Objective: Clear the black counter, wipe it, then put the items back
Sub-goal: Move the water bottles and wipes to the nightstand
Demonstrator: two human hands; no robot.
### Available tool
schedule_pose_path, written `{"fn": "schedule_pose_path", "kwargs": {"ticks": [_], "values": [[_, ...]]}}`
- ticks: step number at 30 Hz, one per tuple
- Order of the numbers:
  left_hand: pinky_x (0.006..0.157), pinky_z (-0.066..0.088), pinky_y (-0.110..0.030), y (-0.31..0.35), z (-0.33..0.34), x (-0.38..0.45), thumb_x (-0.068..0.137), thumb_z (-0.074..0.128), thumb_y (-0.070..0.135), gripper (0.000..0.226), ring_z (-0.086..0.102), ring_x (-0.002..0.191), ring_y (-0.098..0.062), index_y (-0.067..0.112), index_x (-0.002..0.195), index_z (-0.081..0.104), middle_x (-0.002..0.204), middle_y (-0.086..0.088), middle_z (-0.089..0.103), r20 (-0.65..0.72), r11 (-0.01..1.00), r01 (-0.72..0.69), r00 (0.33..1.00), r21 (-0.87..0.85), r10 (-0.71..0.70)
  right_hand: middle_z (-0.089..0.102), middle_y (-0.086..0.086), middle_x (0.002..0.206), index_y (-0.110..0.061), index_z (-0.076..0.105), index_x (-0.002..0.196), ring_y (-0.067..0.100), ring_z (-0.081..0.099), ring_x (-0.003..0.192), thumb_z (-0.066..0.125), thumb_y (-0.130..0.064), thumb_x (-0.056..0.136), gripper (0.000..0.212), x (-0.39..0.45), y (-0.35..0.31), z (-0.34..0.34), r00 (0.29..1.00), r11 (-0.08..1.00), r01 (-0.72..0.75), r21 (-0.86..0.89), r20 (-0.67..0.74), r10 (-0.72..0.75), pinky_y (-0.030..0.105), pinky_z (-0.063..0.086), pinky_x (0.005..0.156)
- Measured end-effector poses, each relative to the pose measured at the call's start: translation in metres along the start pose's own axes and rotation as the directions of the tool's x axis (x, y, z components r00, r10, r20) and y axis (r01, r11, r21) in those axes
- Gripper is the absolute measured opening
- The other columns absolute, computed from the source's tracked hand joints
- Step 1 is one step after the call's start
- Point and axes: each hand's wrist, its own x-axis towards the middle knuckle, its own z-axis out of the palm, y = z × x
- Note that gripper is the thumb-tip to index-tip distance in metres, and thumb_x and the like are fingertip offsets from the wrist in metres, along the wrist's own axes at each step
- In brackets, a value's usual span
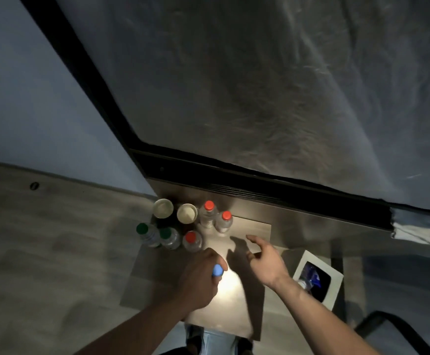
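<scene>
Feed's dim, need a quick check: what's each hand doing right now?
Left hand: grips a blue-capped bottle by its top.
Right hand: open, fingers spread, holding nothing.

The left hand grips a blue-capped bottle over the near part of the surface. The right hand hovers just beside it with relaxed fingers, holding nothing. At the far left of the surface stand two open cans, three red-capped bottles and two green-capped bottles, clustered close together. A white-rimmed bin sits on the floor to the right, with a bottle inside.
</scene>
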Motion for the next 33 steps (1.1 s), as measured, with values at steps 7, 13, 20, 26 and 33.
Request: {"fn": "schedule_pose_path", "kwargs": {"ticks": [7, 13, 20, 26, 33], "values": [[0.088, 0.032, -0.011, 0.036, 0.063, 0.081, 0.085, 0.06, -0.002, 0.031, 0.057, 0.106, -0.014, 0.017, 0.108, 0.065, 0.111, 0.001, 0.062, 0.071, 0.995, 0.047, 0.996, 0.084, -0.053, 0.068, 0.0, 0.133, -0.03, 0.048, 0.151, 0.021, 0.069, 0.117, 0.06, -0.029, 0.089, 0.063, -0.006, 0.083, -0.043, 0.986, 0.987, -0.158, -0.037, 0.039, 0.16, 0.04, 0.055, 0.104], [0.083, 0.033, -0.013, 0.047, 0.095, 0.138, 0.082, 0.067, -0.003, 0.036, 0.061, 0.111, -0.022, 0.02, 0.109, 0.067, 0.121, -0.003, 0.063, 0.07, 0.983, 0.136, 0.987, 0.126, -0.145, 0.045, 0.0, 0.158, -0.023, 0.044, 0.155, 0.024, 0.048, 0.142, 0.063, -0.016, 0.094, 0.065, -0.012, 0.103, -0.074, 0.984, 0.979, -0.164, -0.12, 0.054, 0.172, 0.036, 0.04, 0.119], [0.101, 0.046, -0.034, 0.046, 0.091, 0.182, 0.076, 0.07, 0.001, 0.041, 0.058, 0.114, -0.03, 0.02, 0.112, 0.066, 0.126, -0.008, 0.053, -0.042, 0.951, 0.264, 0.964, 0.161, -0.261, 0.051, 0.003, 0.15, -0.024, 0.053, 0.147, 0.023, 0.053, 0.137, 0.061, -0.014, 0.094, 0.055, -0.01, 0.104, -0.098, 0.993, 0.98, -0.082, -0.181, 0.072, 0.097, 0.028, 0.038, 0.115], [0.109, 0.039, -0.032, 0.051, 0.091, 0.19, 0.082, 0.07, 0.007, 0.052, 0.052, 0.128, -0.031, 0.014, 0.133, 0.058, 0.144, -0.011, 0.044, -0.061, 0.937, 0.328, 0.944, 0.121, -0.323, 0.061, 0.005, 0.138, -0.026, 0.063, 0.132, 0.027, 0.064, 0.121, 0.062, -0.024, 0.095, 0.037, -0.024, 0.109, -0.109, 0.997, 0.989, -0.008, -0.145, 0.071, 0.018, 0.035, 0.051, 0.1], [0.116, 0.031, -0.031, 0.071, 0.077, 0.152, 0.086, 0.067, 0.016, 0.07, 0.036, 0.146, -0.031, 0.01, 0.151, 0.042, 0.158, -0.014, 0.035, -0.002, 0.93, 0.288, 0.955, 0.229, -0.296, 0.052, 0.001, 0.15, -0.024, 0.048, 0.151, 0.02, 0.048, 0.139, 0.062, -0.021, 0.096, 0.057, -0.06, 0.102, -0.115, 0.992, 0.986, 0.043, -0.159, 0.121, -0.024, 0.022, 0.034, 0.108]]}}
